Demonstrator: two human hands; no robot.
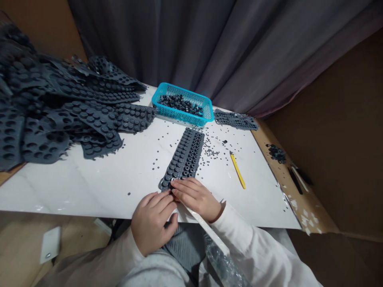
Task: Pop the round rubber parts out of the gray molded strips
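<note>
A dark grey rubber sheet (184,153) with rows of round studs lies lengthwise on the white tabletop. The studs on its right half look hollow at the top. My left hand (155,217) is closed at the sheet's near end, fingertips on its edge and thumb bent toward me. Beside it, my right hand (197,199) has its fingers together over the same end, fingertips meeting those of the left. What lies under the fingertips is hidden. A white strip (209,233) runs from beneath my right hand toward my lap; whether the hand grips it, I cannot tell.
Many studded rubber sheets (74,107) are heaped at left. A blue basket (183,118) holds small dark parts. More sheets (236,120) lie right of it. A yellow cutter-like tool (237,171) and scattered tiny dark discs (212,152) are on the table; a dark pile (277,153) sits farther right.
</note>
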